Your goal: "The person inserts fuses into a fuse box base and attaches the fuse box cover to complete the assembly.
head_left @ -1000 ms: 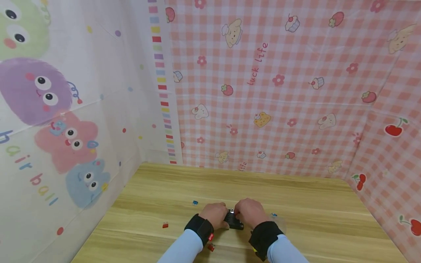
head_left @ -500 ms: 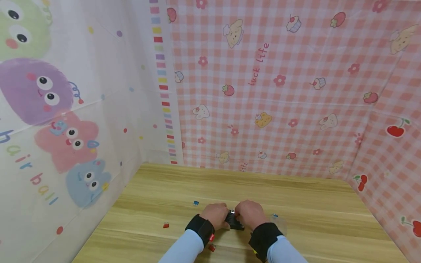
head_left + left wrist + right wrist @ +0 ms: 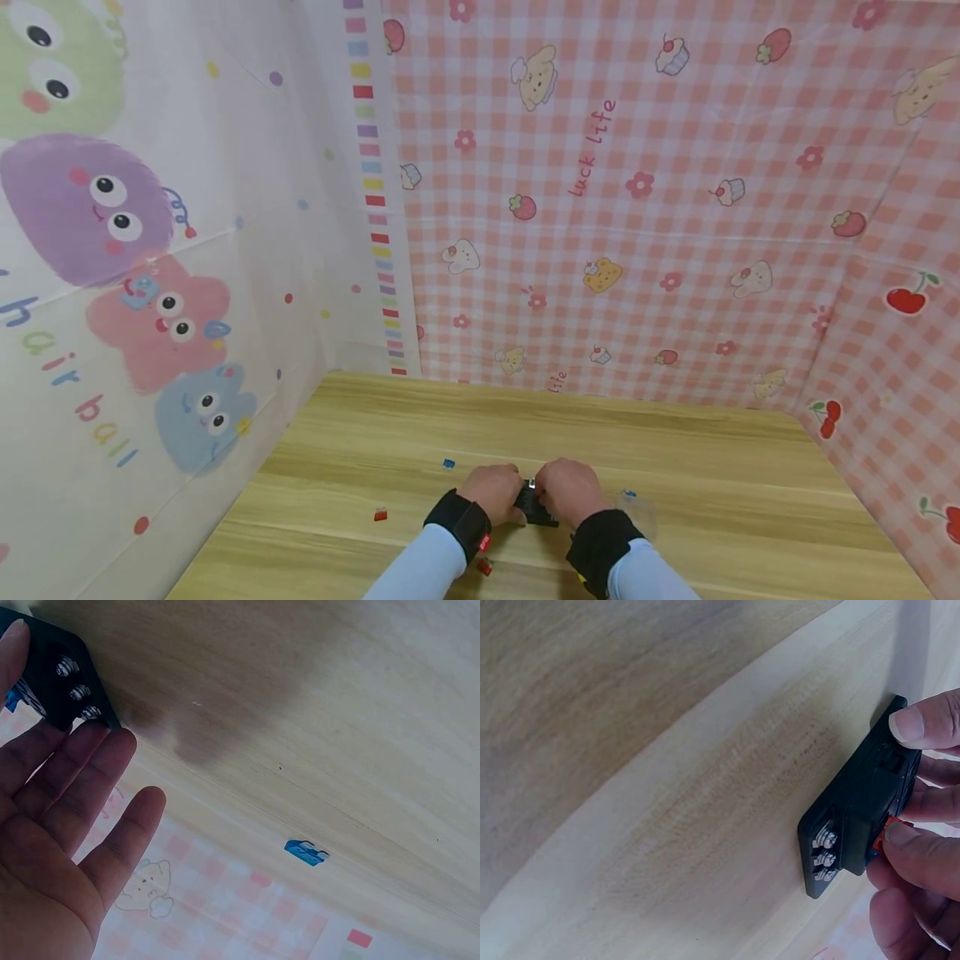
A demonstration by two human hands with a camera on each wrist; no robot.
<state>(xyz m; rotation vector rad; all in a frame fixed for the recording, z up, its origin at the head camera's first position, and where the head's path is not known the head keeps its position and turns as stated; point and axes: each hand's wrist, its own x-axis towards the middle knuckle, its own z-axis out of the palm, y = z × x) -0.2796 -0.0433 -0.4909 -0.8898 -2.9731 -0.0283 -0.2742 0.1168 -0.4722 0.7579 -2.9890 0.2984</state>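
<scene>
1. The left hand (image 3: 491, 493) holds the black block (image 3: 862, 799), thumb on its face and fingertips at its edge, probably so that it stays steady.
2. The right hand (image 3: 572, 492) makes a narrow pinch on a small red piece (image 3: 880, 837) at the block; such a tiny part seems to need fingertips only.
3. The block is between both hands, above the table (image 3: 375, 433); whether it touches the wood, I cannot tell. Its screws (image 3: 825, 859) are uncovered in the right wrist view.
4. Blue clips (image 3: 448, 464) and red clips (image 3: 381, 515) lie apart around the hands, perhaps for being reachable without disturbing.
</scene>
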